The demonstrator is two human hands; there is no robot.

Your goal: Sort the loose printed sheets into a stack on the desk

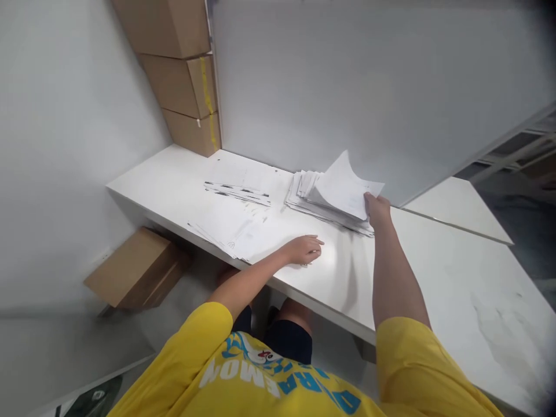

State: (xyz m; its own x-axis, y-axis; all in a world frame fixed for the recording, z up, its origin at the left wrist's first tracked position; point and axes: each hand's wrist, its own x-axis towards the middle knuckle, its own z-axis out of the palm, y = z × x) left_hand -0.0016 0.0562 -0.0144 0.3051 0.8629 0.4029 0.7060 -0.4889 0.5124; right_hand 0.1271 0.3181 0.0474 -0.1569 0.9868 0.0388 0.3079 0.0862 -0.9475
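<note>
My right hand (379, 211) pinches the right edge of a white paper sheet (343, 184), whose far corner curls up off the pile. Beneath that sheet lies an uneven stack of papers (299, 194), its layers fanned out toward the left. My left hand (304, 249) rests on the white table (417, 272) nearer to me, fingers loosely bent and partly apart, with nothing visible in it. To its left, a second spread of papers (221, 229) reaches the table's front edge. Behind that spread lies another low pile of papers (238, 179) with dark marks along its edge.
Cardboard boxes (191, 87) with yellow tape are stacked at the table's far left corner. Another cardboard box (134, 266) stands low by the left wall. A grey panel (347, 81) rises along the back edge. Smudges mark the tabletop at the right.
</note>
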